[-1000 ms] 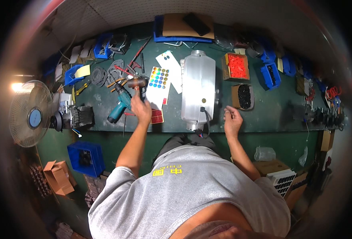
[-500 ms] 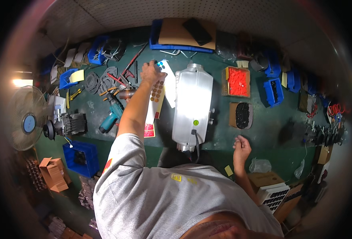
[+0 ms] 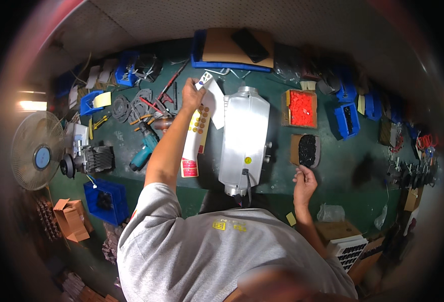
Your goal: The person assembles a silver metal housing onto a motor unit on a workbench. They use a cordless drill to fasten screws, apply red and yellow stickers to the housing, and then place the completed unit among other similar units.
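Observation:
My left hand (image 3: 192, 95) is closed on the upper end of a white sticker sheet (image 3: 206, 79), which is raised and shows dark shapes. Below it lie a strip of round gold-brown stickers (image 3: 198, 121) and red labels (image 3: 189, 168). A plain white sheet (image 3: 216, 108) lies partly beneath. To the right stands a silver metal housing (image 3: 244, 136) with a round yellow-green sticker (image 3: 247, 160) and a black cable (image 3: 248, 186). My right hand (image 3: 305, 187) has thumb and fingers pinched together at the near edge of a small box of black parts (image 3: 307, 150); what it holds, if anything, is hidden.
A box of red-orange caps (image 3: 301, 108) sits at the right. A teal power drill (image 3: 142, 153), red-handled pliers (image 3: 154, 106) and a fan (image 3: 41, 156) are on the left. At the back, a phone (image 3: 249, 44) rests on cardboard (image 3: 219, 45). Blue bins (image 3: 346, 121) line the bench.
My left hand has lifted the top end of the sticker sheet, and its blue dots no longer show as before. My right hand has moved slightly up to the black parts' box, its fingers pinching.

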